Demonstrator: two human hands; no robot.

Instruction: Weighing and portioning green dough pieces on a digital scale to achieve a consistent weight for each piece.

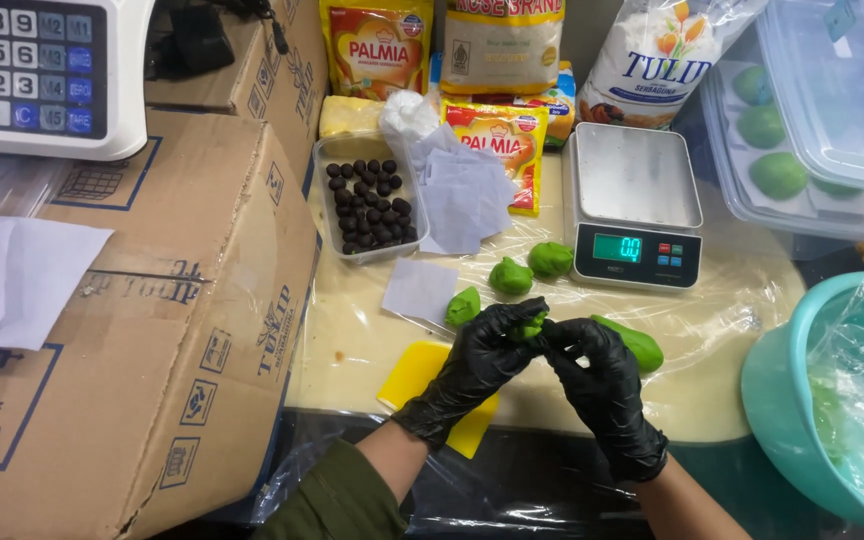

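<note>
Both my hands wear black gloves and meet over the plastic-covered worktop. My left hand (477,365) and my right hand (592,370) pinch one small piece of green dough (529,325) between their fingertips. A long green dough log (634,343) lies just behind my right hand. Two green dough balls (511,276) (550,259) and a smaller green dough piece (463,305) rest beyond my hands. A yellow scraper (422,372) lies under my left wrist. A clear tray of dark filling balls (370,203) stands farther back left.
A small digital scale (636,206) stands at the back right. White paper squares (462,192) lie beside the tray. Cardboard boxes (167,330) wall the left side. A teal bowl (787,385) lined with plastic sits right. Clear containers (822,120) hold green balls. Food packets (497,45) line the back.
</note>
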